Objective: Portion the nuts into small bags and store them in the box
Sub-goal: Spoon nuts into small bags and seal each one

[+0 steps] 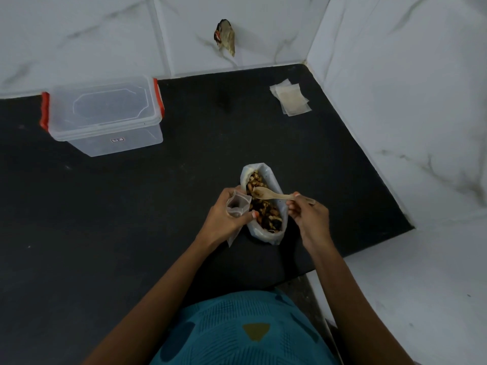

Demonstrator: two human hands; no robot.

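Observation:
A large clear bag of mixed nuts (263,206) stands open on the black counter (131,219). My left hand (224,219) grips a small clear bag (237,205), mouth held open, right beside the nut bag's left wall. My right hand (308,214) pinches the handle of a wooden spoon (271,194) whose bowl lies over the nuts. A clear plastic box (105,114) with red clips and its lid on sits at the back left.
A small stack of flat empty bags (290,97) lies at the back right of the counter. Marble-tiled walls close the back and right side. A dark capped hole (224,35) marks the back wall. The counter's front edge is by my body.

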